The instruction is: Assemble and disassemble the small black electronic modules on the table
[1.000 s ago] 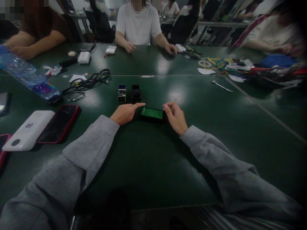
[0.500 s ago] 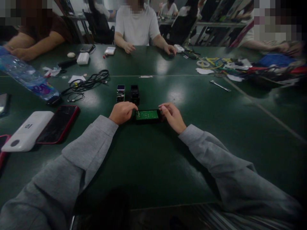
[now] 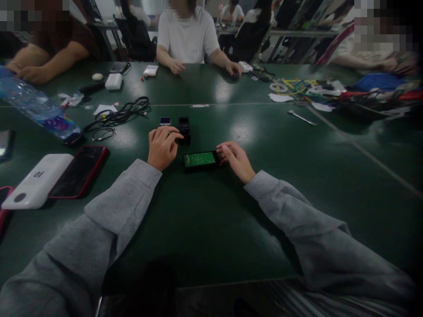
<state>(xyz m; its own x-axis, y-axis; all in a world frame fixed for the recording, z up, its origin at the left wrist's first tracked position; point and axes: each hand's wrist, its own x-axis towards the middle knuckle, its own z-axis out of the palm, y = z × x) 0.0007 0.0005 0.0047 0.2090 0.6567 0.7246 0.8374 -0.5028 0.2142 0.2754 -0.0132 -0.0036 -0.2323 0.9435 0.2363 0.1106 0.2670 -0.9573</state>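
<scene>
A green circuit board [image 3: 201, 159] lies face up in a shallow black case [image 3: 193, 169] on the table in front of me. My right hand [image 3: 237, 161] has its curled fingers at the case's right end. Beyond the case's left end, my left hand [image 3: 163, 147] hovers with bent fingers, thumb and forefinger apart. It covers most of a small circuit module, whose dark screen [image 3: 165, 120] shows past the knuckles. Just right of those fingertips stands a small black box [image 3: 184, 128] with a screen; I cannot tell whether they touch it.
To the left lie a red-edged phone [image 3: 81, 171], a white power bank [image 3: 38, 180], a tilted plastic bottle [image 3: 42, 110] and black cables [image 3: 122, 112]. A wrench [image 3: 302, 118] and tangled wires [image 3: 297, 88] lie to the right. Several people sit around the green table [image 3: 211, 229].
My left hand has left the case's left corner and moved up and left over the small module. The case has turned slightly and shifted a little left. My right hand has barely moved.
</scene>
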